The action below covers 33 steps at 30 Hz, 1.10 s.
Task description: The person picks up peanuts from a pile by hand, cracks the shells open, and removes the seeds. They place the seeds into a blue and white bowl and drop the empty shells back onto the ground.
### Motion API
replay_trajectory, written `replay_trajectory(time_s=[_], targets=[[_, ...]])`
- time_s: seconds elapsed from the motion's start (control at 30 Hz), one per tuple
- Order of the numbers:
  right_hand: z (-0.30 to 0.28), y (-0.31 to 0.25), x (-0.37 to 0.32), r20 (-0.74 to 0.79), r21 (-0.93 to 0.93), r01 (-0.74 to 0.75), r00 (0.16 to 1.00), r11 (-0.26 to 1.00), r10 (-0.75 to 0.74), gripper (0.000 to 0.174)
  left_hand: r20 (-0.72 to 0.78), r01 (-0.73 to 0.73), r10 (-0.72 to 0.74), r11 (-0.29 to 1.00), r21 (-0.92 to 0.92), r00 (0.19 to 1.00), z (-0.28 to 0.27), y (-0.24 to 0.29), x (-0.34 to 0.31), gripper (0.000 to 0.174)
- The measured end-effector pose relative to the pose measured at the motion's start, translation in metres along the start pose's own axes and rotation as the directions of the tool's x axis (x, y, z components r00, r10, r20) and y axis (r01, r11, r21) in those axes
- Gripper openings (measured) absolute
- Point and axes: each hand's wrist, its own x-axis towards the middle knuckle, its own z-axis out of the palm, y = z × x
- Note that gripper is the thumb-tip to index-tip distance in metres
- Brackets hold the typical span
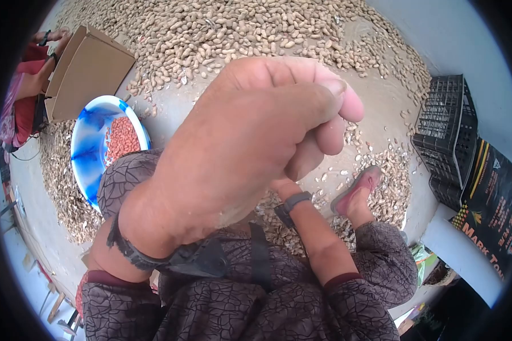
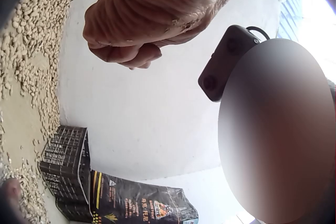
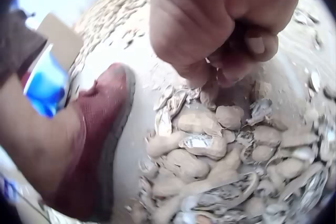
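Peanut heap [image 1: 227, 28]: unshelled nuts spread over the floor, from eleven to one o'clock in the head view.
Mixed pile [image 3: 199, 166]: peanuts and broken shells directly below the right hand, around five o'clock in the right wrist view.
Second person [image 1: 25, 108]: partly visible at ten o'clock, an arm behind the box.
Black sack [image 1: 495, 204]: printed, leaning by the wall between three and four o'clock.
Black crates [image 1: 444, 142]: slatted, near three o'clock, just beside the sack.
Cardboard box [image 1: 88, 74]: ten o'clock, edge of the heap.
Basin [image 1: 88, 145]: blue and white, nine o'clock, close to the wearer's knee.
Shoe [image 3: 97, 129]: maroon, on the wearer's foot, eight o'clock in the right wrist view, beside the mixed pile.
Left hand [image 1: 250, 131]: raised mid-view close to the head camera, fingers curled together, thumb laid against the index finger; whether the palm hides anything cannot be told.
Right hand [image 3: 220, 19]: one o'clock in its wrist view, fingers bent inward and close together, low over the pile.
Kernels [image 1: 122, 139]: red, gathered in the basin.
Peanut [image 3: 209, 96]: right under the right fingertips; whether they pinch it cannot be told.
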Motion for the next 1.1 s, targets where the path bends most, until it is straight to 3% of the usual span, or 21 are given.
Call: replay_trajectory(time_s=[0.03, 0.1, 0.13, 0.17, 0.2, 0.33, 0.4, 0.43, 0.5, 0.93, 1.0, 1.03, 1.1], targets=[[0.01, 0.009, 0.0, -0.002, 0.0, -0.001, 1.0, 1.0, 0.001, 0.013, 0.006, -0.009, 0.009, 1.0, 0.016, 1.0, -0.001, 0.0, 0.0, 0.022], [0.03, 0.033, -0.001, -0.004, 0.51, 0.055, 0.998, 0.859, -0.062, 0.014, 0.022, -0.015, 0.015, 1.0, 0.027, 1.0, -0.002, -0.001, -0.002, 0.022], [0.026, 0.04, -0.004, -0.005, 0.506, 0.051, 0.998, 0.861, -0.057, 0.014, 0.023, -0.016, 0.016, 1.0, 0.027, 1.0, -0.002, -0.001, -0.002, 0.021], [0.003, 0.032, -0.007, 0.248, 0.722, -0.314, 0.949, 0.616, 0.193, 0.017, 0.025, -0.018, 0.018, 0.999, 0.029, 1.0, -0.002, -0.001, -0.001, 0.021], [-0.018, 0.024, -0.011, 0.537, 0.757, -0.613, 0.781, 0.229, 0.318, 0.02, 0.031, -0.02, 0.019, 0.999, 0.027, 0.999, -0.002, -0.001, -0.001, 0.021], [-0.053, 0.023, -0.024, 0.521, 0.797, -0.585, 0.791, 0.15, 0.319, 0.012, 0.052, -0.064, 0.061, 0.997, 0.053, 0.997, -0.004, -0.003, 0.001, 0.021], [-0.054, 0.035, -0.028, 0.533, 0.846, -0.527, 0.843, -0.087, 0.075, 0.014, 0.062, -0.077, 0.074, 0.996, 0.044, 0.995, -0.005, -0.004, 0.001, 0.021], [-0.053, 0.04, -0.029, 0.533, 0.845, -0.527, 0.843, -0.085, 0.076, 0.014, 0.066, -0.087, 0.083, 0.994, 0.062, 0.994, -0.005, -0.004, 0.001, 0.022], [-0.052, 0.047, -0.03, 0.508, 0.831, -0.496, 0.861, -0.251, -0.02, 0.019, 0.071, -0.098, 0.092, 0.992, 0.08, 0.993, -0.005, -0.005, 0.001, 0.022], [-0.096, 0.029, -0.026, 0.235, 0.941, -0.258, 0.964, -0.218, -0.123, 0.031, 0.086, -0.086, 0.074, 0.986, 0.142, 0.994, -0.006, -0.014, 0.02, 0.021], [-0.113, 0.021, -0.028, 0.156, 0.929, -0.177, 0.984, -0.325, -0.09, 0.03, 0.085, -0.079, 0.066, 0.984, 0.161, 0.994, -0.006, -0.018, 0.023, 0.021], [-0.122, 0.013, -0.029, 0.137, 0.935, -0.158, 0.987, -0.317, -0.089, 0.03, 0.102, -0.096, 0.08, 0.982, 0.165, 0.992, -0.007, -0.021, 0.025, 0.021], [-0.144, -0.001, -0.034, -0.007, 0.933, 0.022, 0.999, -0.358, 0.044, 0.028, 0.07, -0.025, 0.012, 0.983, 0.182, 0.997, -0.007, -0.03, 0.03, 0.021]])
